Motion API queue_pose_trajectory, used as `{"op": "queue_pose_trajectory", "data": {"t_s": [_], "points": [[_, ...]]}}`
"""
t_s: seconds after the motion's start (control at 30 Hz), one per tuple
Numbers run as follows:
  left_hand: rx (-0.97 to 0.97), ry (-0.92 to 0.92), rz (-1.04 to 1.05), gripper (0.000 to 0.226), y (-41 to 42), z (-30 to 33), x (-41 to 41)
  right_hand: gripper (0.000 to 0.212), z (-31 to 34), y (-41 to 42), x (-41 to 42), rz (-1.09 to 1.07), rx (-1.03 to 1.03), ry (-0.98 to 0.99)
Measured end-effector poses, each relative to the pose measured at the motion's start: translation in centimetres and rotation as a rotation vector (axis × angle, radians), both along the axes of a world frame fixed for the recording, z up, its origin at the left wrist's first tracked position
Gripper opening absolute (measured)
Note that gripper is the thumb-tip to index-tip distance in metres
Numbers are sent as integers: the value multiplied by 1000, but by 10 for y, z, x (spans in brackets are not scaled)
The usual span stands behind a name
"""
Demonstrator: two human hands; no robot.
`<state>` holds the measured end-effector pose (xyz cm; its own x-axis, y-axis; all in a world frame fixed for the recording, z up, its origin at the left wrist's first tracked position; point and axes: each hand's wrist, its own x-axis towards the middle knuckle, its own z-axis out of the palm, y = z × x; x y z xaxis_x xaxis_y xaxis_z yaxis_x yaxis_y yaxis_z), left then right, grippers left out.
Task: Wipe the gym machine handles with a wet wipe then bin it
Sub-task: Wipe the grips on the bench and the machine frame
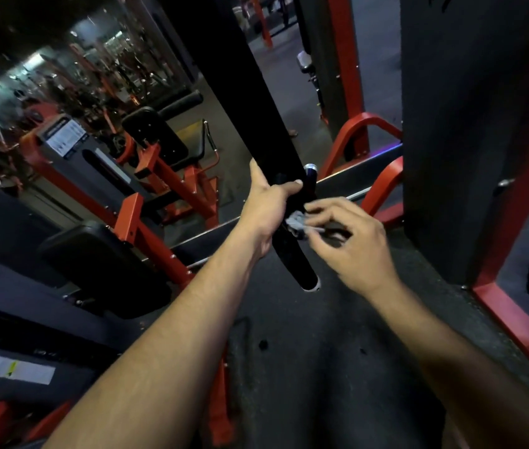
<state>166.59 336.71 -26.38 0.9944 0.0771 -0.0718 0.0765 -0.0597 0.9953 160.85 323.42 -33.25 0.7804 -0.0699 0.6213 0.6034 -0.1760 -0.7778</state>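
I see my left hand (268,209) wrapped around the black, slanting bar of the gym machine (256,118), thumb across its front and fingers curled behind, gripping just above the black cylindrical handle (295,254) that ends in a silver cap near the dark rubber floor (305,351). My right hand (350,244) sits just to the right of that handle, fingers bent, pinching a crumpled pale grey wet wipe (300,223) between thumb and fingertips. The wipe is bunched up and pressed against the handle's right side, directly below my left palm. A second short black handle with a chrome end (310,173) sticks out just above my left thumb. To the left stands an orange-red steel frame (146,228) carrying black padded cushions (101,264). To the right rises a dark grey panel edged in red (470,140). No bin shows from here, so I cannot tell where it stands.
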Motion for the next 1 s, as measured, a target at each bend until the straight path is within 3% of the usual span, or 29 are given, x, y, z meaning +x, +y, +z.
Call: {"op": "queue_pose_trajectory", "data": {"t_s": [0.1, 0.3, 0.4, 0.47, 0.53, 0.63, 0.7, 1.0], "points": [[91, -57, 43, 50, -2, -4, 0, 6, 4, 20, -4, -36, 4, -56], [73, -50, 20, 51, 6, -2, -1, 11, -54, 21, -27, -29, -159, -63], [84, -65, 24, 50, 8, -1, -2, 13, -74, 23, -28, 19, -112, 144], [90, -92, 44, 50, 8, -5, -2, 17, -71, 21, -23, 23, 30, 357], [96, -111, 51, 49, 7, -7, -2, 14, -54, 18, -14, -6, 167, 449], [72, -146, 48, 48, 6, -9, -1, 8, -14, 18, -2, -11, 303, 366], [68, -164, 55, 47, 5, -8, -2, 11, 1, 27, 0, 4, 270, 304], [75, -146, 65, 52, 11, -9, -1, 32, -46, 31, -17, 176, 68, 351]]}}
